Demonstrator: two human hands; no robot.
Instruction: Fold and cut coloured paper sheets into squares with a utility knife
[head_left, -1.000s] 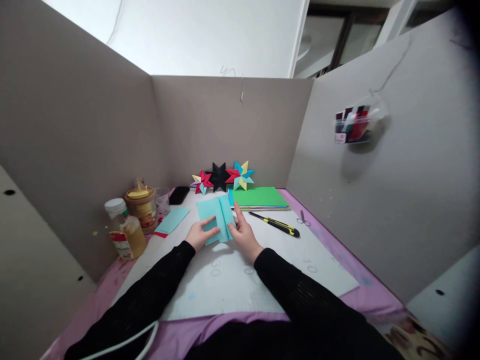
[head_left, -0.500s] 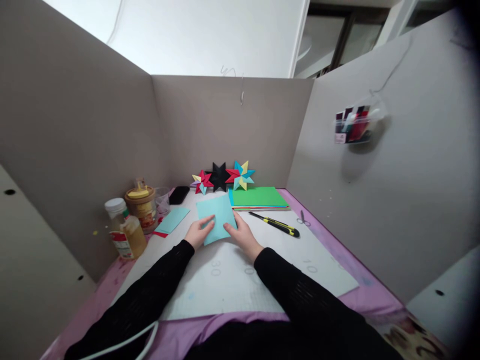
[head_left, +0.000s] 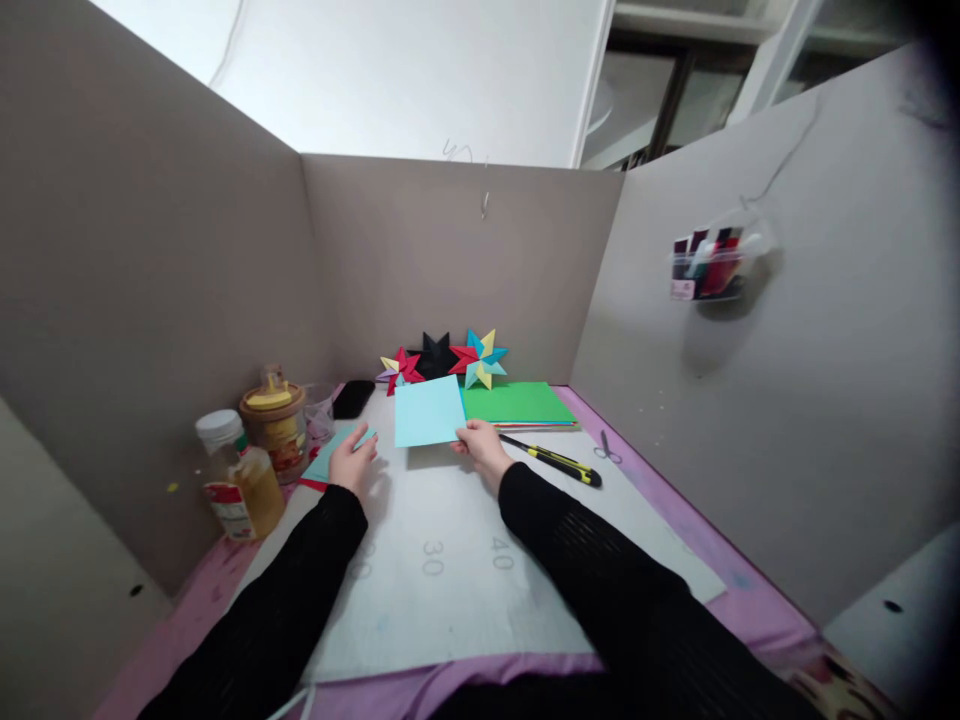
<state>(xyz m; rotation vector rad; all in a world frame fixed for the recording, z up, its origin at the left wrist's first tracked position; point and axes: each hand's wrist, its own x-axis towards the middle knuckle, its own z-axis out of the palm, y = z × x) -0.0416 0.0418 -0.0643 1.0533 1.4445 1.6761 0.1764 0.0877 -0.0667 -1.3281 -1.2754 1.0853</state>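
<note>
My right hand [head_left: 481, 449] pinches the lower right corner of a light blue paper sheet [head_left: 427, 411] and holds it lifted above the white cutting mat [head_left: 465, 560]. My left hand [head_left: 352, 462] rests on the mat to the left, fingers loosely curled, touching the edge of a second light blue paper piece [head_left: 330, 462] that lies flat. A red scrap peeks out under that piece.
Folded paper stars [head_left: 442, 360] stand against the back cardboard wall. A stack of coloured paper, green on top [head_left: 517, 403], lies beside a yellow-black utility knife [head_left: 555, 461] and small scissors [head_left: 606, 446]. Bottles and a jar [head_left: 251, 455] and a black phone [head_left: 354, 398] sit at left.
The blue sheet was unfolded flat, then lifted off the mat by my right hand. My left hand let go of it and moved left to the other blue piece.
</note>
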